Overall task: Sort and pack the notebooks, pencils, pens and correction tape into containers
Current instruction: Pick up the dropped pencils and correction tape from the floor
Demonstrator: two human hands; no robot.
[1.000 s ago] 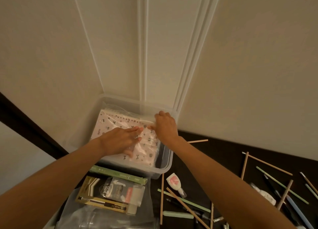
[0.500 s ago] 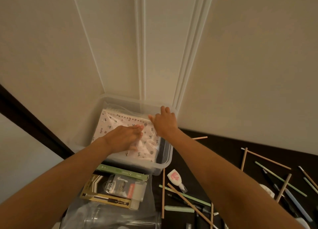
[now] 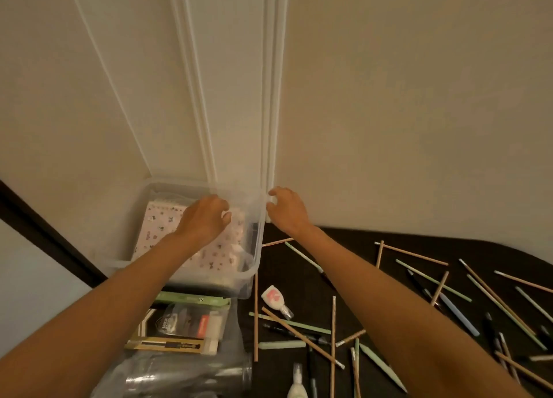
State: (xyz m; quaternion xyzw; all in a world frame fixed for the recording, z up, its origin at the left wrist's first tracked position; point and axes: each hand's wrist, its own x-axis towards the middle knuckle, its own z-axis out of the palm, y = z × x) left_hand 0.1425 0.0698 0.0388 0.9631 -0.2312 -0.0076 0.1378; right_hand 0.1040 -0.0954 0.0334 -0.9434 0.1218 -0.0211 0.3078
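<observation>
A pink patterned spiral notebook (image 3: 158, 227) lies flat inside a clear plastic bin (image 3: 182, 279) at the table's far left, against the wall. My left hand (image 3: 206, 218) hovers over the notebook with fingers loosely curled and nothing in it. My right hand (image 3: 287, 212) is just outside the bin's far right corner, fingers spread and bent close to the rim, holding nothing. A white correction tape (image 3: 272, 297) with a pink heart lies in front of the bin. Several pencils (image 3: 256, 316) and pens (image 3: 457, 313) are scattered over the dark table (image 3: 344, 248).
In front of the bin lie a green packet (image 3: 194, 299) and a packaged pen set (image 3: 182, 328) on clear plastic. A clear jar (image 3: 185, 376) lies at the bottom edge. A small white bottle (image 3: 297, 382) sits among the pencils. The wall stands right behind the bin.
Both hands have come up off the notebook. My left hand moved toward the bin's back, and my right hand shifted out over the bin's right corner. The notebook stays flat in the bin.
</observation>
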